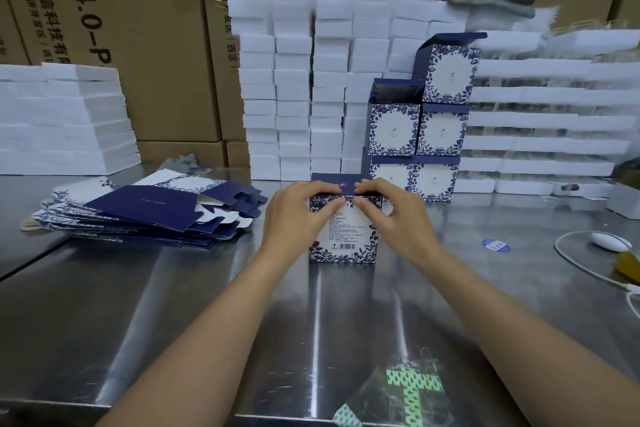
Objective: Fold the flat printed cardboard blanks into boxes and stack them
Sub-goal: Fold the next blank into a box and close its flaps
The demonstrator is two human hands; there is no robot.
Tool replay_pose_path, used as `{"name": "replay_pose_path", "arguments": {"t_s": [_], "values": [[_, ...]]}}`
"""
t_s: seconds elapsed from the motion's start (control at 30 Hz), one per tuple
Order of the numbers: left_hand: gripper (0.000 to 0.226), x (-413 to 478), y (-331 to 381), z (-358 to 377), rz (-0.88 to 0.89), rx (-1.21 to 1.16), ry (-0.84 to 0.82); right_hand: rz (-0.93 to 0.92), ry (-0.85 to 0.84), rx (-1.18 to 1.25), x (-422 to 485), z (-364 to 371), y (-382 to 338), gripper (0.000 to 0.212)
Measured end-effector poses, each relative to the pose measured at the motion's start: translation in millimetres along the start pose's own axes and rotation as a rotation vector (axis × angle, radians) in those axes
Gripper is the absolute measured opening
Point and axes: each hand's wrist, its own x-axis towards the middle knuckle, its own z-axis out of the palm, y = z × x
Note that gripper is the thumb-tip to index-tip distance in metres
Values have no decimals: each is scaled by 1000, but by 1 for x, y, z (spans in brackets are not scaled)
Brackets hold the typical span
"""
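Observation:
A blue-and-white floral box [346, 239] stands upright on the steel table [173, 305] in the middle. My left hand [294, 215] grips its upper left side, and my right hand [391, 215] grips its upper right side. The fingertips of both meet on the navy top flap. A pile of flat printed blanks [145, 208] lies to the left. Behind the box, several folded boxes [422, 125] are stacked in a stepped pile, some with lids open.
White foam blocks [311, 87] are piled high at the back, with more at the left [65, 121] and right [540, 121]. Brown cartons form the back wall. A white cable and device [609, 241] and a blue sticker [496, 246] lie at the right. A clear printed bag [405, 392] lies near the front edge.

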Motion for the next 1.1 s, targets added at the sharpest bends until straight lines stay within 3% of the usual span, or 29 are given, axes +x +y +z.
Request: {"name": "replay_pose_path", "arguments": {"t_s": [0.27,0.57,0.87,1.1], "values": [[14,7,-5,-3,-61,-119,-62,60,-64,197,4,-4,9,7],[13,8,-12,-8,-108,-192,-107,131,-79,306,6,-11,16,16],[15,9,-20,-12,-172,-295,-88,286,-74,511,7,-13,14,19],[6,9,-15,-9,-197,-346,-47,419,-73,629,9,-18,11,10]]}}
